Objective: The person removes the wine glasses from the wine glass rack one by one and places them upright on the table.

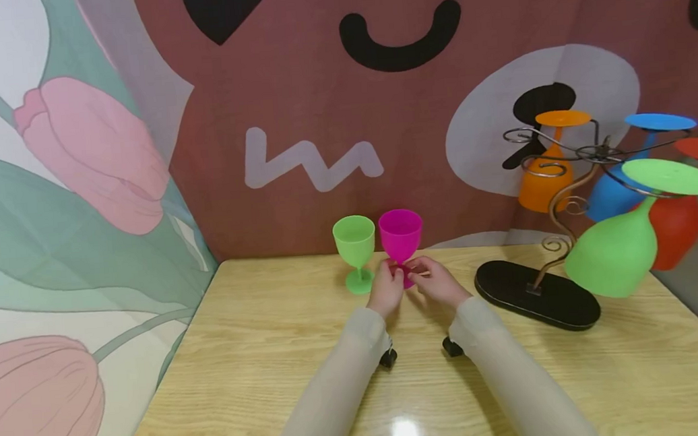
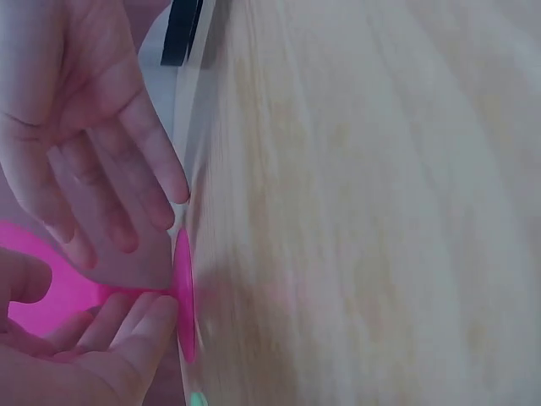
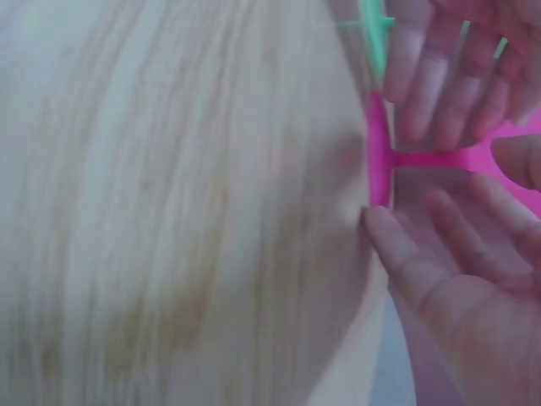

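- Two forearms in pale, long sleeves reach forward over the table, converging toward twelve o'clock, palms turned loosely toward each other.
- Between the hands stands a magenta plastic-looking goblet [image 1: 401,234], upright on the light wood-grain table [image 1: 275,372].
- The left hand [image 1: 386,288] is at the goblet's seven o'clock, its fingers extended beside the slim stem and round foot; I cannot tell whether they touch.
- The right hand [image 1: 439,284] is at five o'clock, its fingers spread and gently bent, not closed around anything, near the foot and apart from the stem.
- The goblet's bowl rises above both sets of fingers; its stem runs between them.
- At the goblet's nine o'clock, just beside it, stands a light-green goblet [image 1: 355,241], upright.
- Between three and four o'clock, a curled metal rack on a black oval base [image 1: 536,293] holds orange, blue, red and green goblets upside down.
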The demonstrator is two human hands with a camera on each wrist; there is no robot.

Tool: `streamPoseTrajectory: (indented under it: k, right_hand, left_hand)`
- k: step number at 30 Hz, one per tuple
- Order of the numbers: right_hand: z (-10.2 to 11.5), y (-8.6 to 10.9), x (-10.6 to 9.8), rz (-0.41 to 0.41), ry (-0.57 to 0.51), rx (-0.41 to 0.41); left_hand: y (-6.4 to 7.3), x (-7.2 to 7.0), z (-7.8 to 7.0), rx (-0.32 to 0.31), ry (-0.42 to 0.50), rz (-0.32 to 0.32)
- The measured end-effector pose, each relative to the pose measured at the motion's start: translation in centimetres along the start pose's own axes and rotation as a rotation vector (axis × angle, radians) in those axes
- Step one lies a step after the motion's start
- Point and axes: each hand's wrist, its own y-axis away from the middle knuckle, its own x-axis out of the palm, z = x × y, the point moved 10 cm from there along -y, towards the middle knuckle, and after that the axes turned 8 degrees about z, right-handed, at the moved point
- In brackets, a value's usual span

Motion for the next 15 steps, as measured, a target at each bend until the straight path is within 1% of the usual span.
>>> streamPoseTrajectory:
  k: [3, 6, 8, 10, 13, 15]
  right_hand:
    - [0.3, 0.7, 0.2, 0.038, -0.082, 0.007]
    - [0.7, 1.8, 0.1, 0.067, -0.151, 0.030]
    - [1.0, 2.7, -0.1, 0.078, -0.192, 0.045]
    - [1.5, 3.6, -0.5, 0.096, -0.223, 0.049]
    - [1.9, 4.8, -1.4, 0.106, -0.301, 0.065]
    - [2.2, 5.6, -2.0, 0.107, -0.344, 0.080]
  left_hand:
    - [0.4, 0.3, 0.2, -0.004, -0.009, -0.002]
    - [0.8, 1.0, 0.3, -0.005, -0.060, 0.035]
    - [1.1, 1.5, 0.0, 0.001, -0.096, 0.069]
    - [1.5, 1.8, -0.5, 0.019, -0.133, 0.087]
    - [1.9, 2.1, -1.4, 0.053, -0.165, 0.098]
    - [2.1, 2.4, -1.8, 0.064, -0.181, 0.108]
